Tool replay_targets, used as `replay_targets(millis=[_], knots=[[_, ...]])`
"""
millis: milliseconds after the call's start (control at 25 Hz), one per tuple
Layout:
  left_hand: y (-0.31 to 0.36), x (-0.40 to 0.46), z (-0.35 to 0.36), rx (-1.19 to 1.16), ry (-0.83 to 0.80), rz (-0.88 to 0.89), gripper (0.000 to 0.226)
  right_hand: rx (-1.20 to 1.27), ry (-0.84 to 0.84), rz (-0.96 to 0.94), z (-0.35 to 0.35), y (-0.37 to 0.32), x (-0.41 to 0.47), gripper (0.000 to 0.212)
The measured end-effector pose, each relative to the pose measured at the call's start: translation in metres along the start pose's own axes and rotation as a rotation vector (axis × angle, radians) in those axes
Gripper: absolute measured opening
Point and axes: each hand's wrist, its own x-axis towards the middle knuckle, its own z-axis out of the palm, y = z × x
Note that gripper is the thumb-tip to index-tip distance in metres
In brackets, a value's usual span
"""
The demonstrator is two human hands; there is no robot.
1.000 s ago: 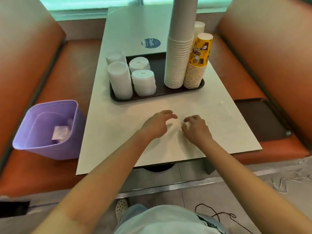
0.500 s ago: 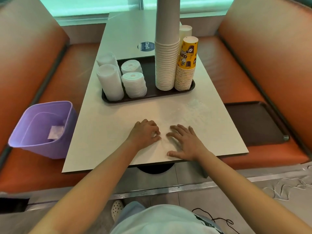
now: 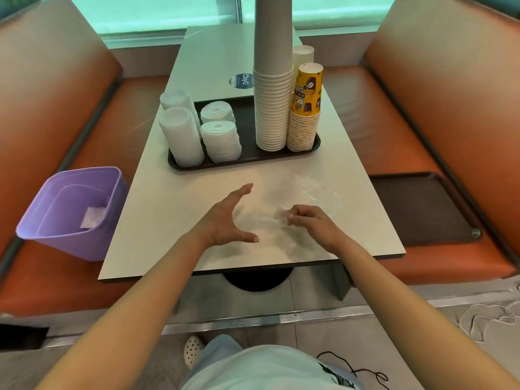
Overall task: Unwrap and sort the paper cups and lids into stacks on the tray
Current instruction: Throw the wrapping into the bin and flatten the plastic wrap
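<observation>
The left hand (image 3: 225, 220), earlier curled on the bench (image 3: 168, 209), was lifted with fingers spread; clear wrap (image 3: 281, 218), lying before the tray (image 3: 247, 161), was pinched by the right hand (image 3: 312, 223).

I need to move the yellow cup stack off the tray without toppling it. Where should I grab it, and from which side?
Grip the yellow cup stack low, around the band of nested rims, and come from its right, the open side. The tall white cup stack stands close on its left and blocks that side. A low grip probably carries the whole stack; gripping the top cup alone might lift just that cup.
</observation>
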Motion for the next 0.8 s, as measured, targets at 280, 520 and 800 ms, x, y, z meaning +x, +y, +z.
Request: replay_targets(millis=[280,520,800], knots=[[0.005,-0.001,0.019,-0.235,0.104,-0.049,0.012,0.046,-0.114,-0.016,-0.009,0.010,-0.007,0.075],[0.015,0.001,0.003,-0.377,0.025,-0.058,0.021,-0.261,0.073,0.059,-0.013,0.034,-0.008,0.014],[-0.003,-0.003,0.018,-0.206,-0.047,-0.102,0.095,0.115,0.112,0.021,-0.016,0.027,-0.011,0.033]])
